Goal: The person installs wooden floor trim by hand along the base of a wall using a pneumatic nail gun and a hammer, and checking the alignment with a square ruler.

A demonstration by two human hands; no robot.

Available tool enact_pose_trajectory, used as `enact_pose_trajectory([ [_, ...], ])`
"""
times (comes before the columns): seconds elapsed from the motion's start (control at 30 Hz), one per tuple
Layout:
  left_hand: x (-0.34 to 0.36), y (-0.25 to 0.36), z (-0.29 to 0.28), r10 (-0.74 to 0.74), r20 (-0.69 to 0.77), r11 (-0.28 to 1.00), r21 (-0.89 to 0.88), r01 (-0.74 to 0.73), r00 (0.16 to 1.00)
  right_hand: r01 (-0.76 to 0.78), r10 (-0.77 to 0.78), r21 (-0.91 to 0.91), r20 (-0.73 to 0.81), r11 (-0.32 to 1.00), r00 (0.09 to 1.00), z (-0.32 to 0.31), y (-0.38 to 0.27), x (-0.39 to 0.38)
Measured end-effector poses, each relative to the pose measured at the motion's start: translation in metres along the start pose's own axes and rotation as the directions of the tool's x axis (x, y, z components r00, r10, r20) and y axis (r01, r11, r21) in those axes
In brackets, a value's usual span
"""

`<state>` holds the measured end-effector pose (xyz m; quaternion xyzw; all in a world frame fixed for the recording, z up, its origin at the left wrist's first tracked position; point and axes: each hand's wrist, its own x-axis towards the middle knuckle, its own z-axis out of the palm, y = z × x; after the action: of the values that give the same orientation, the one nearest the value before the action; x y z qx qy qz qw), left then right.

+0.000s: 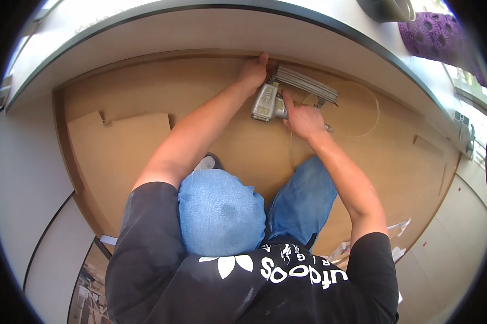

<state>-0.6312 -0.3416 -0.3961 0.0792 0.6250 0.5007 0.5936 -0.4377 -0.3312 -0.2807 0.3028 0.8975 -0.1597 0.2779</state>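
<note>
Nail gun over brown board, pale panels around — right fingers gripping it, left fingers unclear.

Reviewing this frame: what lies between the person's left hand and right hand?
In the head view, the silver body of a nail gun lies between them; the right hand grips its handle, the left hand is close to its nose.

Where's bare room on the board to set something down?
Two patches of board: between the tan sheet and left hand, and right of the right forearm, below the hose loop. Crowded: around the nail gun, with the right hand and hose there.
</note>
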Motion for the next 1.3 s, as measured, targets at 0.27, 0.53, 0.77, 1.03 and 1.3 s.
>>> enact_pose_trajectory([
  [0.27, -0.017, 0.016, 0.008, 0.044, -0.003, 0.997, 0.064, -0.044, 0.999, 0.046, -0.046, 0.005, -0.076, 0.999, 0.996, 0.021, 0.007, 0.011],
  [0.53, -0.001, -0.001, 0.001, 0.014, -0.102, 0.974, 0.225, 0.010, 0.995, 0.059, -0.057, 0.021, -0.110, 0.998, 0.992, 0.026, 0.005, 0.014],
  [0.77, 0.014, -0.018, 0.004, 0.062, -0.096, 0.972, 0.230, -0.039, 0.993, -0.006, 0.009, 0.033, -0.090, 0.999, 0.996, 0.037, 0.012, 0.021],
  [1.03, 0.011, -0.001, 0.002, -0.026, 0.040, 0.997, -0.074, 0.029, 0.999, 0.032, -0.029, 0.032, -0.098, 0.999, 0.995, 0.026, 0.009, 0.016],
  [1.3, -0.005, 0.015, 0.000, -0.046, 0.014, 0.998, -0.032, 0.046, 0.999, 0.078, -0.077, 0.002, -0.083, 0.997, 0.994, 0.025, 0.013, 0.017],
])
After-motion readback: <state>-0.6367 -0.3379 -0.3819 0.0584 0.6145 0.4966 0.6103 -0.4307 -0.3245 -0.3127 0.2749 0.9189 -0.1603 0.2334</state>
